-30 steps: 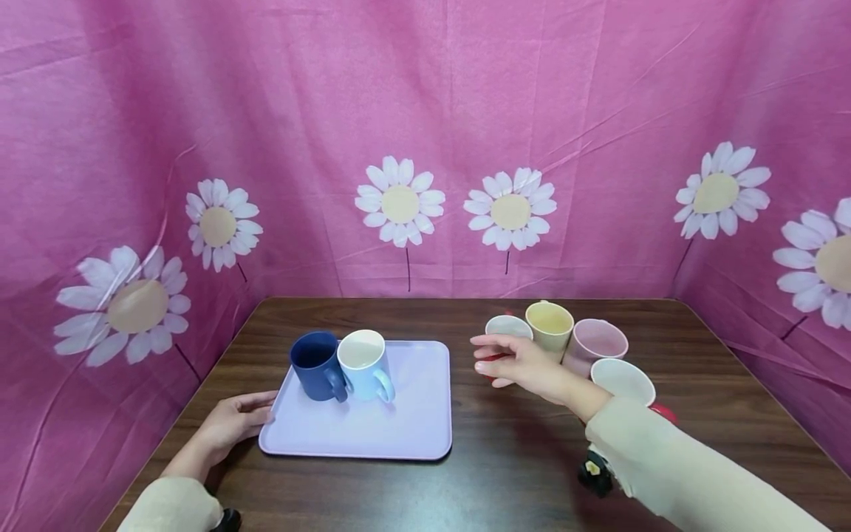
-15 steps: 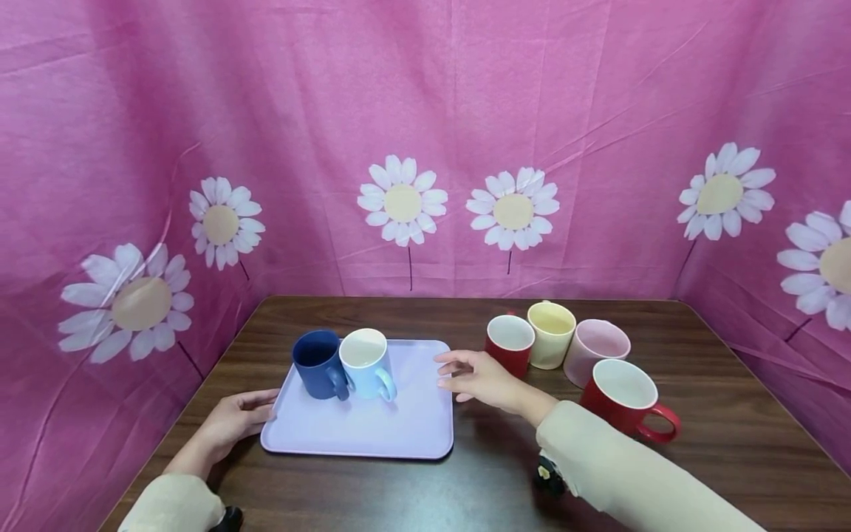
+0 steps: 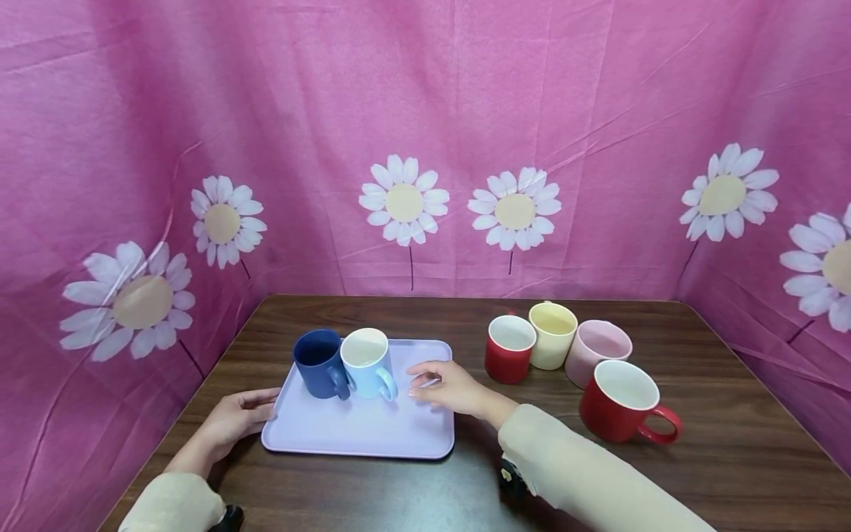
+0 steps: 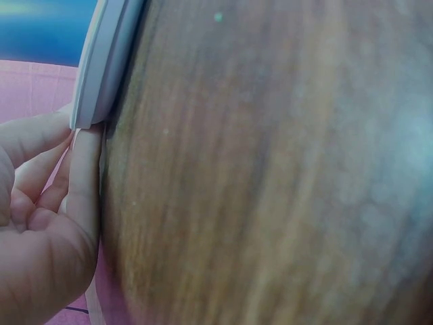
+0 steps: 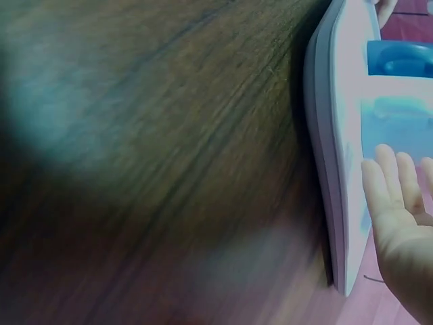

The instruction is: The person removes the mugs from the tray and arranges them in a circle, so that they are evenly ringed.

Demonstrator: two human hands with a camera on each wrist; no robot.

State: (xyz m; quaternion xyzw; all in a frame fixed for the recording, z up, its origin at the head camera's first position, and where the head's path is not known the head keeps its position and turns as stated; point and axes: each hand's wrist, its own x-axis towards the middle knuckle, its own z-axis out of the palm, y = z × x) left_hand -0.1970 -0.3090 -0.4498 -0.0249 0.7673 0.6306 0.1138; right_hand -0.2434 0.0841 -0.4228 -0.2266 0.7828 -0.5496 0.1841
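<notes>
On the lilac tray [image 3: 355, 440] stand a navy blue mug [image 3: 318, 366] and, touching it on the right, a light blue mug [image 3: 367, 369]. At the tray's left edge my left hand [image 3: 233, 425] pinches the rim; in the left wrist view the rim [image 4: 101, 64] lies between the digits of that hand [image 4: 47, 230], one of them low against the table. My right hand [image 3: 448, 388] holds nothing and hovers over the tray's right part, fingers loosely bent toward the light blue mug. In the right wrist view its fingers [image 5: 385, 176] appear in front of that mug [image 5: 399, 115].
Right of the tray stand a red mug [image 3: 510, 355], a yellow mug [image 3: 550, 343], a pink mug [image 3: 595, 358] and a larger red mug [image 3: 614, 406] with its handle to the right. A pink flowered cloth [image 3: 319, 185] surrounds the dark wooden table [image 3: 372, 495] at back and sides.
My right hand has moved left from beside the near-left red mug to above the tray, uncovering the red mugs. My left hand stays at the tray's edge; the mugs stand where they were.
</notes>
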